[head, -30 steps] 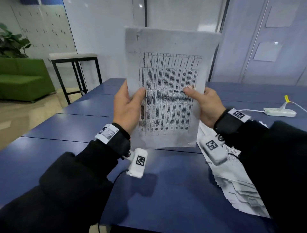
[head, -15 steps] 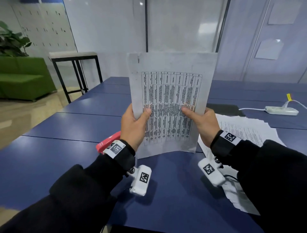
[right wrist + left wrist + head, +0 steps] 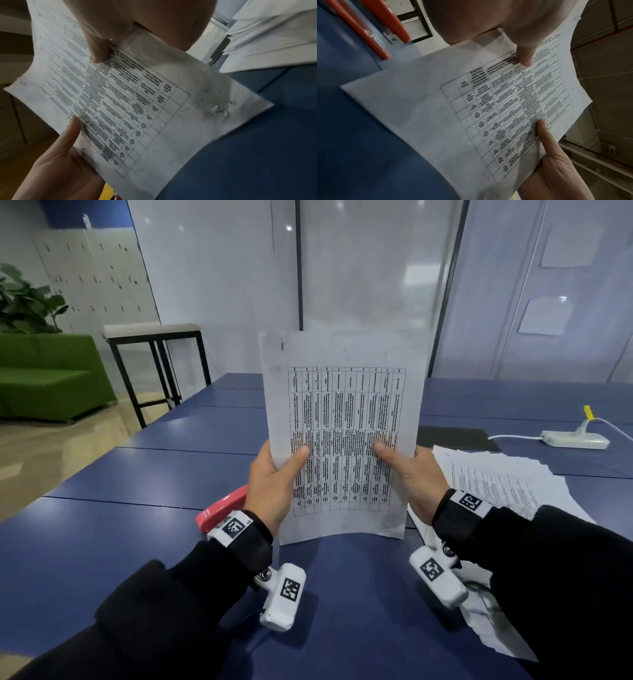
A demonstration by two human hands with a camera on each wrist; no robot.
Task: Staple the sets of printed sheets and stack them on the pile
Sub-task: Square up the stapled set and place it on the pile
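Note:
A set of printed sheets (image 3: 346,412) with a dense table stands upright on the blue table (image 3: 144,542), its bottom edge touching the surface. My left hand (image 3: 274,481) grips its left edge, thumb on the front. My right hand (image 3: 414,474) grips the right edge the same way. The wrist views show the set of sheets (image 3: 471,108) (image 3: 137,101) with a thumb of each hand on the print. A red stapler (image 3: 222,508) lies on the table just left of my left wrist; it also shows as the stapler (image 3: 368,27). The pile of printed sheets (image 3: 507,487) lies to the right, partly under my right arm.
A white power strip (image 3: 575,438) with its cable lies at the far right of the table. A dark flat pad (image 3: 455,438) sits behind the pile. A black-framed stool (image 3: 154,350) and a green sofa (image 3: 48,378) stand beyond the table on the left.
Both hands have lowered the set of sheets from head height until its bottom edge meets the table. The stapler and more of the pile have come into view.

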